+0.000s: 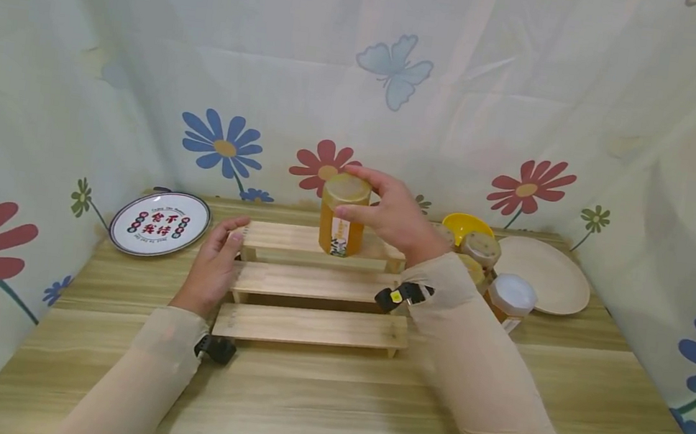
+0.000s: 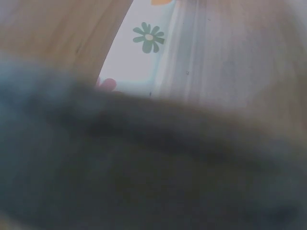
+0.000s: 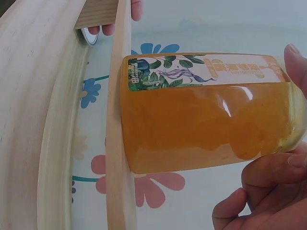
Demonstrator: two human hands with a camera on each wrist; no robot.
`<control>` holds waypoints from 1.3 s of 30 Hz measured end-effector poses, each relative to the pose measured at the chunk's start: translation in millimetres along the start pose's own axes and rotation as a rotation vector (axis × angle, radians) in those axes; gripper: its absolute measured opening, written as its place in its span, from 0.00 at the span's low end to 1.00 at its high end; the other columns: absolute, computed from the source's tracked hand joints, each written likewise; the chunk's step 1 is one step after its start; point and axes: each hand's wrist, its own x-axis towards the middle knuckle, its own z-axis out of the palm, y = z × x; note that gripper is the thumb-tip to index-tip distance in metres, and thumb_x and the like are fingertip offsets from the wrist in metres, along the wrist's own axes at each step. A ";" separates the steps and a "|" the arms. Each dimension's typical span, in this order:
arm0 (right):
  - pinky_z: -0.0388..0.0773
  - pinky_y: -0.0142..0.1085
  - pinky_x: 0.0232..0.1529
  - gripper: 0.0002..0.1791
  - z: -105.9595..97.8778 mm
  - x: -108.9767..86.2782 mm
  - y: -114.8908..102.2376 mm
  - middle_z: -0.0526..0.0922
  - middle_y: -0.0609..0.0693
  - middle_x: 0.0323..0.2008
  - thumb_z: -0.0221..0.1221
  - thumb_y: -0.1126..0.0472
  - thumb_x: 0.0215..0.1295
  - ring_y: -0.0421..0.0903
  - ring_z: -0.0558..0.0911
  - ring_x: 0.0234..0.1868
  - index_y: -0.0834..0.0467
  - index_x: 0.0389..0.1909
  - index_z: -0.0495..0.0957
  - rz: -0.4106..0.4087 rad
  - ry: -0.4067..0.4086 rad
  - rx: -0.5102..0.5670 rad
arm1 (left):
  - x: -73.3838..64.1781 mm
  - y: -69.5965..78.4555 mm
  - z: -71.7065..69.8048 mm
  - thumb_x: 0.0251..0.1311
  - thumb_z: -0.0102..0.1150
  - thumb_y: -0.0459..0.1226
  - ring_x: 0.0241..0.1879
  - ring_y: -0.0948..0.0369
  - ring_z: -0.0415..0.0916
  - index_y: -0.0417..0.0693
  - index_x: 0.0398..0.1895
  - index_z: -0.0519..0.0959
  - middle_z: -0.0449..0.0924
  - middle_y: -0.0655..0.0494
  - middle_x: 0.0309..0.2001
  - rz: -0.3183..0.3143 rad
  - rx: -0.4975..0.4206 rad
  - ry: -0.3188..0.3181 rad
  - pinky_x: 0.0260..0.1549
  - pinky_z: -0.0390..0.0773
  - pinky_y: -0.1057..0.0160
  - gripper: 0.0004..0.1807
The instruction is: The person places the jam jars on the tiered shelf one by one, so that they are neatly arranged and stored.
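My right hand grips a honey jar near its lid, thumb on the front and fingers round the far side. In the right wrist view the amber jar carries a printed label, and its base is right at the edge of the top shelf board. The three-step wooden rack stands in the middle of the table. At the rack's left end my left hand holds the side of the upper steps, its fingertips by the top board. A blurred dark shape fills most of the left wrist view.
Right of the rack, partly behind my right arm, stand several more jars, one with a white lid. A yellow bowl and a beige plate are beside them. A white plate with red characters leans at the back left, before a floral curtain.
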 end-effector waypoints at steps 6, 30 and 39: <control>0.72 0.51 0.71 0.41 6.8 4.2 -2.7 0.73 0.48 0.73 0.76 0.55 0.63 0.50 0.72 0.71 0.44 0.77 0.71 0.017 -0.004 -0.002 | 0.4 0.7 0.7 0.85 0.37 0.50 0.68 0.51 0.68 0.58 0.78 0.64 0.66 0.48 0.73 0.002 -0.014 0.005 0.64 0.69 0.62 0.25; 0.75 0.42 0.69 0.45 53.1 28.3 -18.6 0.82 0.50 0.63 0.77 0.59 0.62 0.46 0.80 0.64 0.52 0.79 0.68 -0.040 -0.061 0.075 | -0.6 -1.2 -2.6 0.85 0.37 0.52 0.69 0.51 0.67 0.57 0.80 0.63 0.64 0.47 0.76 0.032 0.016 -0.002 0.64 0.66 0.60 0.27; 0.77 0.41 0.66 0.43 68.0 38.0 -20.3 0.81 0.51 0.65 0.77 0.58 0.61 0.46 0.81 0.62 0.52 0.77 0.70 -0.092 -0.057 0.032 | 0.8 -0.9 -0.2 0.85 0.37 0.50 0.70 0.53 0.64 0.50 0.80 0.62 0.62 0.50 0.77 0.050 0.026 0.000 0.66 0.64 0.61 0.28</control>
